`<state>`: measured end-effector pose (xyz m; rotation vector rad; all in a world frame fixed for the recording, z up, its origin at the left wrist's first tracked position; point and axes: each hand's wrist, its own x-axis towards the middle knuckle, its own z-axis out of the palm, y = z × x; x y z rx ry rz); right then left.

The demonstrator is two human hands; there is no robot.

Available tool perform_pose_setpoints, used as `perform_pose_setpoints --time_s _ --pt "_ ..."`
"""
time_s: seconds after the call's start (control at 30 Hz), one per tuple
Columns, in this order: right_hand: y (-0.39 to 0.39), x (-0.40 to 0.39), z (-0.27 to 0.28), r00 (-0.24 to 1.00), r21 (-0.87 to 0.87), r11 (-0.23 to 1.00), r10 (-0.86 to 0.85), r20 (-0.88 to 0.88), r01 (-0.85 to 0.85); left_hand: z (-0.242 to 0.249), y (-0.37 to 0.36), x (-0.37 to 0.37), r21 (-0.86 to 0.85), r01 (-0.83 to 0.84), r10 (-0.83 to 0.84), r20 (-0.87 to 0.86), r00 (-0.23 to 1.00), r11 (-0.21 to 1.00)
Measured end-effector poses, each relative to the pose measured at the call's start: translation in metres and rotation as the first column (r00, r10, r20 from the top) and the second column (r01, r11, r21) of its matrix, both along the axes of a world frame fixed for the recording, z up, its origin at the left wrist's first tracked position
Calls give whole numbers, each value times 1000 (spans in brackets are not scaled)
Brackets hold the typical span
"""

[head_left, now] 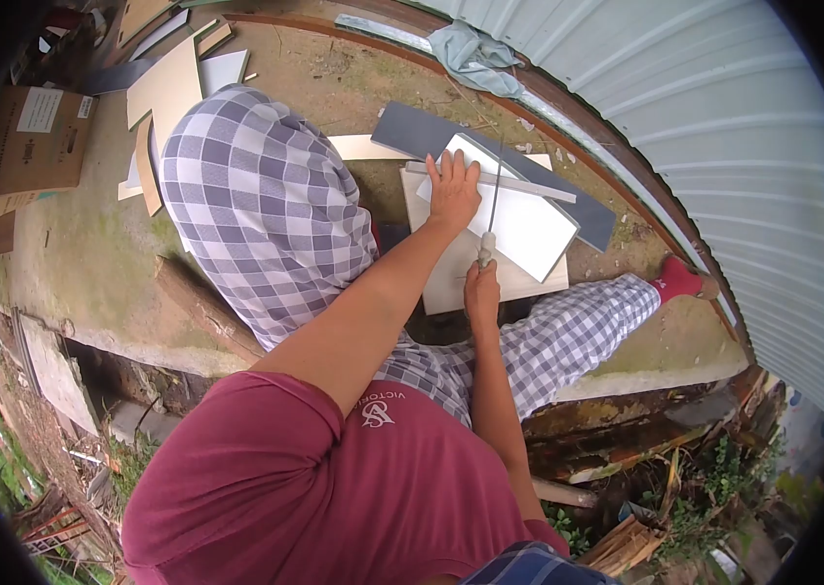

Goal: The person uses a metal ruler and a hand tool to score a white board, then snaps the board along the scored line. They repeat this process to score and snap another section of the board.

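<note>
My left hand (453, 192) lies with its fingers spread on a white board (527, 234) and a narrow grey strip (529, 183) that crosses it. Just below and to the right, my right hand (481, 292) is closed around the pale handle of a thin-bladed saw (492, 216). The blade points away from me and crosses the strip and the white board. Under the white board are a dark grey board (592, 216) and a cream board (446, 283).
Cut boards (170, 90) and a cardboard box (34, 146) are at the upper left. A bluish cloth (475, 58) hangs by the corrugated metal wall (724, 127). My checked trouser legs flank the boards. A concrete edge (656, 378) drops to debris and plants.
</note>
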<state>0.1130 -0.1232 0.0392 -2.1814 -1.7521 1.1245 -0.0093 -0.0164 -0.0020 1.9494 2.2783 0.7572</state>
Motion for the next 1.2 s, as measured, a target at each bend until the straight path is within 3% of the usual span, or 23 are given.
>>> perform_pose_setpoints --time_s 0.13,0.43,0.63,0.77,0.83,1.2 --pt "53 -9 -10 998 87 995 51 28 -54 5 -1 1 7 6 -6 54 999 1000" --pt "-7 0 3 1000 -22 1000 -22 0 22 -4 2 2 12 -12 12 -22 1000 1000" --pt "53 -7 -9 999 104 994 30 23 -32 0 1 1 -14 4 -5 -13 1000 1000" --pt "27 -10 -2 999 34 999 -12 46 10 6 -10 5 -44 51 -50 22 999 998" --pt "12 -6 -1 999 29 999 -35 35 34 4 -19 11 -47 164 -164 -4 986 985" --pt "46 -5 -8 998 120 993 -13 59 5 15 -5 9 -57 126 -121 83 989 990"
